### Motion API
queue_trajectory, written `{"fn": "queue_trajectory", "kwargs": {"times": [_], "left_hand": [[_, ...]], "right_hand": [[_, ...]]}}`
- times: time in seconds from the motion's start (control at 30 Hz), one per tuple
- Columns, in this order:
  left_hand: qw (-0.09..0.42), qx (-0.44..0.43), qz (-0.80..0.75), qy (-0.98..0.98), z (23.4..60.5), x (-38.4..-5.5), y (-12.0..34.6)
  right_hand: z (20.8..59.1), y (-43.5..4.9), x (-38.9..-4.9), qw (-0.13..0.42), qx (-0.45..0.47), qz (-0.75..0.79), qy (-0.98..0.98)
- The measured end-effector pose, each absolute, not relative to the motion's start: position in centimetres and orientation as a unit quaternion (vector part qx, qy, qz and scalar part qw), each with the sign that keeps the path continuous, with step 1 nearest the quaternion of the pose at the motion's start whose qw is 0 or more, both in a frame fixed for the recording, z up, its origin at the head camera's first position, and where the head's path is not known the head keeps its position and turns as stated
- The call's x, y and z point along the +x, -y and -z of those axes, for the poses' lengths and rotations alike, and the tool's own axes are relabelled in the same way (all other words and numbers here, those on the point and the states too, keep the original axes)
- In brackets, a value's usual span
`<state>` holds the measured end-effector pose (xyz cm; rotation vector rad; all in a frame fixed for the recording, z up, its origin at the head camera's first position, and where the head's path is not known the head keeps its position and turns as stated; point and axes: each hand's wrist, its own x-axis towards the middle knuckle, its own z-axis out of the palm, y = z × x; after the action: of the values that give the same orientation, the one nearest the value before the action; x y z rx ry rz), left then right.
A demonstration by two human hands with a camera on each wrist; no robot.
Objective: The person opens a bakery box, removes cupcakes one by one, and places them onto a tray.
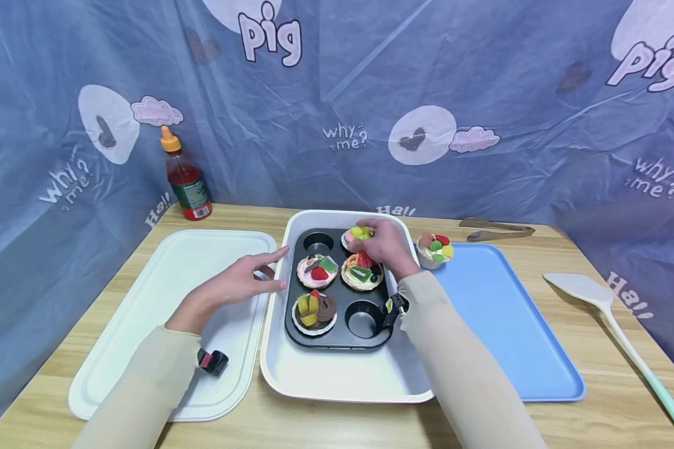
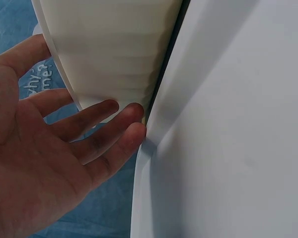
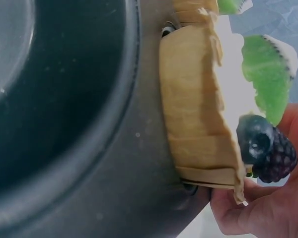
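My right hand grips a small cupcake with yellow and pink toppings at the back right cup of a dark muffin tin. Just in front of that hand sits a fruit tart; the right wrist view shows its pleated crust, kiwi and dark berries. A strawberry tart and a chocolate-swirl tart fill two left cups. The tin lies inside a white bin. My left hand has its fingers spread at the bin's left side, fingertips right at its wall.
A white tray lies left, a blue tray right. Another cupcake stands at the blue tray's back left corner. Tongs and a sauce bottle are at the back. A long-handled spatula lies far right.
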<state>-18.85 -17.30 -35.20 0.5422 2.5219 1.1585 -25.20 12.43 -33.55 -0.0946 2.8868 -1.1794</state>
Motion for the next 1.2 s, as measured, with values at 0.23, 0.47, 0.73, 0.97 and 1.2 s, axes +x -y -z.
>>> {"fn": "queue_trajectory", "kwargs": {"times": [0.23,0.47,0.73,0.97,1.2], "left_hand": [[0.158,0.185,-0.404,-0.882,35.24,-18.87,17.30],[0.154,0.192,-0.406,-0.880,35.22,-18.73,17.31],[0.152,0.194,-0.408,-0.879,35.19,-18.70,17.33],[0.154,0.191,-0.408,-0.880,35.09,-18.71,17.34],[0.153,0.195,-0.408,-0.879,35.17,-18.72,17.27]], "right_hand": [[33.72,-12.38,-25.30,0.004,-0.031,0.379,-0.925],[33.79,-12.27,-25.33,0.007,-0.017,0.373,-0.928],[33.57,-12.27,-25.18,0.015,-0.008,0.384,-0.923],[33.75,-12.42,-25.28,0.013,-0.010,0.386,-0.922],[33.69,-12.92,-25.20,0.009,0.009,0.441,-0.897]]}}
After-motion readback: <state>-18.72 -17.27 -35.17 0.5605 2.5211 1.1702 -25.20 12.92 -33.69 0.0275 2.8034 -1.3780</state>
